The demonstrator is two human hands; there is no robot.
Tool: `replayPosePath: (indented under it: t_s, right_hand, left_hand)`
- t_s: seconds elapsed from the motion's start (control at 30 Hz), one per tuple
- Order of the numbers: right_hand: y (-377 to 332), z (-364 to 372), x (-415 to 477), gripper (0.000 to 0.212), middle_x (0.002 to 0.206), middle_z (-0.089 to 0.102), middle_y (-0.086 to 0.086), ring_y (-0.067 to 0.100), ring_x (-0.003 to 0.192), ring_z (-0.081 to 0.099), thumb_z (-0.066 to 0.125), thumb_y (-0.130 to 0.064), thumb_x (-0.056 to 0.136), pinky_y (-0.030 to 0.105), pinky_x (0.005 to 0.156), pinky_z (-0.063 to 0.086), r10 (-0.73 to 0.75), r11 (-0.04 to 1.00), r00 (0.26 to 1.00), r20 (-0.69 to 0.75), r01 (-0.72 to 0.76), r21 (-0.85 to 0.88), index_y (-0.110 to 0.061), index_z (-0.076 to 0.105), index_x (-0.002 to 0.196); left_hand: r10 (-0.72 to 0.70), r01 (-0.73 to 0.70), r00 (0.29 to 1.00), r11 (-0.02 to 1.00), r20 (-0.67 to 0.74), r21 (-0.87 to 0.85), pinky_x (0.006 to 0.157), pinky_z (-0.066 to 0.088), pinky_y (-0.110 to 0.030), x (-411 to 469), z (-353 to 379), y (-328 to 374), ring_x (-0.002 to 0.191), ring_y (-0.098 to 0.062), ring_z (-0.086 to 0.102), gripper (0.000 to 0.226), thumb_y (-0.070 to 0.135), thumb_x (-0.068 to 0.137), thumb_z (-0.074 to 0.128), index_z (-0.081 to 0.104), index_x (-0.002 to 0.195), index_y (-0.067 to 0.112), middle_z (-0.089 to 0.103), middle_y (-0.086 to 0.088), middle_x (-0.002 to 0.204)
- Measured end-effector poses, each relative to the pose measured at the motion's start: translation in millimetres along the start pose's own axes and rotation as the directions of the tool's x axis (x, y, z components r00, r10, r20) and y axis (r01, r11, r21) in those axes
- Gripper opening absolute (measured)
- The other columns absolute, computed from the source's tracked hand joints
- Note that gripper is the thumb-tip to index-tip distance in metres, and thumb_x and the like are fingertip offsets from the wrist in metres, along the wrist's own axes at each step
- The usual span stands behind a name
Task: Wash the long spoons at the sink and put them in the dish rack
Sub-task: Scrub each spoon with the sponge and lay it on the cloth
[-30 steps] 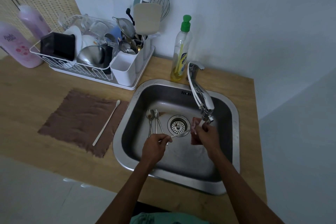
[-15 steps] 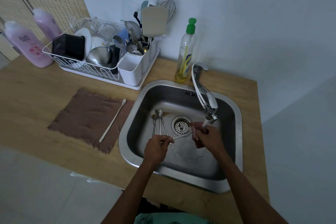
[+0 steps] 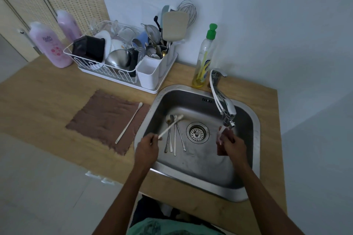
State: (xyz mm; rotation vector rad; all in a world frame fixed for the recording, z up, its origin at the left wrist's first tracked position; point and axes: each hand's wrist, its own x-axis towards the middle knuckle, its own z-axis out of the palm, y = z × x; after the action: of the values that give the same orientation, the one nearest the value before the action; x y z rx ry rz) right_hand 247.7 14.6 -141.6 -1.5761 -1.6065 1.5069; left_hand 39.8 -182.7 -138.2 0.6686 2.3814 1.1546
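Left hand (image 3: 146, 147) holds spoon (image 3: 171, 126), right hand (image 3: 232, 145) sponge (image 3: 220, 151)

metal long spoons (image 3: 174, 139) flat in sink (image 3: 191, 101)

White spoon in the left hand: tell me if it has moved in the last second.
Yes. The white spoon was over the drain; now it is left of it, above the metal spoons, held by the left hand.
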Motion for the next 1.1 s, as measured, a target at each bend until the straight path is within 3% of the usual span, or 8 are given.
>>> replayPosePath:
  t_s: [0.2,0.33,0.4,0.53,0.7,0.87,0.97,1.1]
  right_hand:
    - [-12.1,16.8,-7.3,0.014,0.09,0.067,0.006,0.018,0.084,0.064,0.077,-0.026,0.085,0.035,0.072,0.058,0.081,0.98,0.995,0.06,-0.091,0.179,-0.02,0.068,0.094]
    - [-15.6,29.2,0.1,0.008,0.098,0.067,0.011,0.021,0.091,0.063,0.067,-0.022,0.092,0.047,0.093,0.055,0.233,0.869,0.968,0.098,-0.252,0.427,-0.016,0.07,0.097]
    - [-19.2,33.6,-0.7,0.012,0.095,0.067,0.008,0.017,0.087,0.062,0.058,-0.015,0.096,0.041,0.084,0.055,0.248,0.804,0.961,0.12,-0.274,0.527,-0.017,0.069,0.1]
    - [-19.0,37.8,-3.2,0.022,0.088,0.065,0.005,0.019,0.082,0.063,0.042,-0.009,0.098,0.046,0.08,0.055,0.247,0.717,0.957,0.153,-0.287,0.635,-0.017,0.062,0.095]
    - [-8.7,38.4,1.3,0.013,0.094,0.069,0.001,0.017,0.084,0.065,0.055,-0.021,0.096,0.044,0.079,0.056,0.251,0.707,0.955,0.159,-0.293,0.644,-0.019,0.067,0.101]
    - [-5.6,40.4,6.5,0.015,0.093,0.067,0.002,0.015,0.081,0.062,0.069,-0.025,0.091,0.032,0.068,0.054,0.302,0.742,0.945,0.13,-0.318,0.59,-0.02,0.068,0.105]
    - [-1.6,41.7,10.2,0.023,0.091,0.071,0.002,0.015,0.079,0.067,0.048,-0.014,0.098,0.034,0.066,0.057,0.324,0.627,0.929,0.177,-0.351,0.695,-0.018,0.068,0.109]
    - [1.9,44.2,6.3,0.035,0.097,0.069,0.009,0.022,0.082,0.067,0.036,-0.007,0.092,0.04,0.069,0.061,0.364,0.532,0.897,0.25,-0.421,0.735,-0.01,0.066,0.111]
  left_hand:
    - [-0.134,0.152,0.954,0.987,-0.269,0.05,0.071,0.04,-0.036,31.6,-63.5,-22.5,0.086,-0.04,0.063,0.036,0.02,0.102,0.04,0.065,0.094,-0.005,0.066,-0.028,0.091]
    - [-0.235,0.287,0.916,0.95,-0.326,0.121,0.077,0.046,-0.044,61.5,-96.4,-40.8,0.095,-0.047,0.062,0.037,0.021,0.101,0.038,0.064,0.101,-0.006,0.065,-0.033,0.1]
    - [-0.266,0.339,0.896,0.928,-0.356,0.158,0.082,0.047,-0.047,71.6,-104.4,-41.9,0.098,-0.048,0.061,0.039,0.022,0.1,0.042,0.066,0.101,-0.008,0.065,-0.035,0.101]
    - [-0.24,0.347,0.898,0.901,-0.37,0.26,0.08,0.047,-0.045,80.7,-113.9,-45.3,0.091,-0.049,0.063,0.033,0.016,0.092,0.056,0.066,0.092,-0.016,0.064,-0.04,0.092]
    - [-0.089,0.236,0.908,0.917,-0.41,0.323,0.077,0.051,-0.045,94.6,-110.7,-44.1,0.084,-0.043,0.066,0.041,0.032,0.089,0.051,0.071,0.09,-0.004,0.068,-0.029,0.089]
    - [0.217,-0.222,0.975,0.951,0.044,0.216,0.073,0.053,-0.028,88.4,-53.8,16.6,0.077,-0.011,0.064,0.018,0.036,0.093,0.056,0.067,0.101,0.023,0.069,0.007,0.087]
    - [0.076,-0.199,0.933,0.923,0.353,0.328,0.074,0.054,-0.028,95.9,5.0,21.0,0.078,-0.014,0.067,0.022,0.037,0.094,0.058,0.07,0.094,0.018,0.07,0.001,0.082]
    - [-0.124,-0.032,0.94,0.896,0.319,0.443,0.08,0.058,-0.034,116.7,60.2,-7.3,0.09,-0.02,0.069,0.026,0.034,0.092,0.061,0.067,0.102,0.012,0.071,-0.007,0.098]
